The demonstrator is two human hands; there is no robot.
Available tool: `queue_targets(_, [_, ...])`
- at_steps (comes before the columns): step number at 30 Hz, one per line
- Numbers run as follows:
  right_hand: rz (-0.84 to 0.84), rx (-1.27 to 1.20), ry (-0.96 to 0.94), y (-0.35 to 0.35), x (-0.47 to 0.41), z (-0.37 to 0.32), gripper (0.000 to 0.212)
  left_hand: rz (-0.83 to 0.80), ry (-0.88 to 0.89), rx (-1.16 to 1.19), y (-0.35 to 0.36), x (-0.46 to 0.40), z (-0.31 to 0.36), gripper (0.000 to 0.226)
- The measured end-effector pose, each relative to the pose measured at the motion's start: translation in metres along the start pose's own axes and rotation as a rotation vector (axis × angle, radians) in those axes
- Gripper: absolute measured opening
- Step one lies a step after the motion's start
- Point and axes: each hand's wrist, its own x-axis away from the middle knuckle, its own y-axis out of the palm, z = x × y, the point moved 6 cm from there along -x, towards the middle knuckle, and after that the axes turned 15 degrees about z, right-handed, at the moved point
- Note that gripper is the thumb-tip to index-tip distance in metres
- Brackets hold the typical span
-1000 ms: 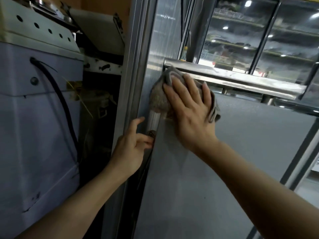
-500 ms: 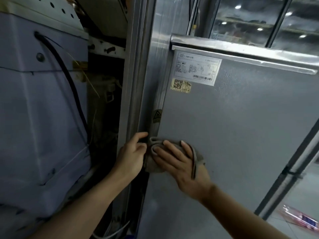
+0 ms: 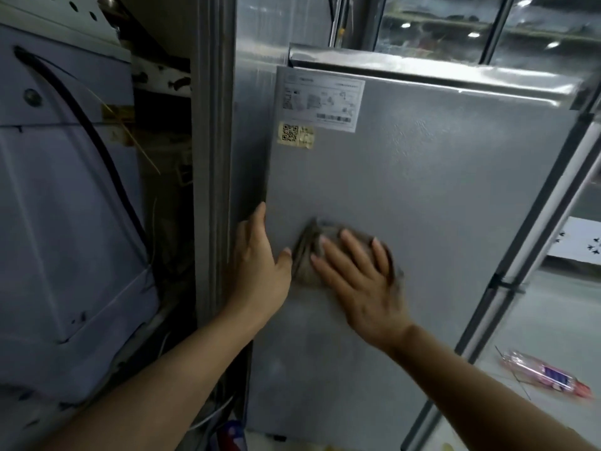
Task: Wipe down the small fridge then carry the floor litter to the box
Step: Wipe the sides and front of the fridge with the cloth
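While right hand presses grey-brown cloth, fingers spread flat, against small grey metal fridge, left hand rests straight-fingered on its left edge. Pink plastic wrapper on floor, right.

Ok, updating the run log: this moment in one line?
wiping | right hand presses rag on fridge | left hand on fridge edge | pink wrapper on floor

At the left stands a pale blue-grey cabinet with a black cable running down its face, beside a grey metal upright, while glass panes reflect ceiling lights above and a slanted metal bar crosses the pale floor at the right.
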Motion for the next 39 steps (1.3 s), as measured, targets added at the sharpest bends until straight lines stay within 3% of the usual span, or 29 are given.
queue_targets(5, [-0.024, -0.049, -0.057, -0.017, -0.002, 0.016, 0.047, 0.012, -0.015, -0.111, 0.006, 0.005, 0.012, 0.083])
queue_targets(10, [0.223, 0.090, 0.241, -0.061, -0.055, 0.102, 0.046, -0.030, -0.066, -0.097, 0.008, 0.003, 0.013, 0.085])
queue_targets(13, [0.270, 0.074, 0.293, -0.062, -0.046, 0.108, 0.044, -0.022, -0.065, -0.162, 0.011, 0.007, 0.014, 0.088])
queue_targets(18, [-0.008, 0.000, 0.027, -0.035, 0.046, 0.046, 0.052, -0.028, -0.071, -0.209, 0.020, 0.021, 0.019, 0.090])
queue_targets(21, [-0.061, -0.040, -0.045, -0.039, 0.049, 0.057, 0.051, -0.041, -0.056, -0.209, 0.024, 0.029, 0.027, 0.089])
queue_targets(23, [0.008, -0.038, 0.011, -0.053, 0.029, 0.083, 0.053, -0.020, 0.023, -0.220, 0.026, 0.034, 0.042, 0.088])
queue_targets(26, [0.168, 0.026, 0.134, -0.079, -0.005, 0.135, 0.052, 0.031, 0.284, -0.283, 0.035, 0.043, 0.077, 0.089])
queue_targets(30, [0.274, 0.092, 0.286, -0.086, -0.003, 0.161, 0.047, -0.046, 0.485, -0.332, 0.068, 0.055, 0.104, 0.095])
queue_targets(36, [0.100, 0.078, 0.188, -0.053, 0.103, 0.104, 0.052, -0.055, 0.534, -0.447, 0.091, 0.058, 0.088, 0.110])
queue_targets(39, [0.083, 0.042, 0.138, -0.059, 0.102, 0.110, 0.051, -0.040, 0.573, -0.455, 0.092, 0.055, 0.084, 0.110])
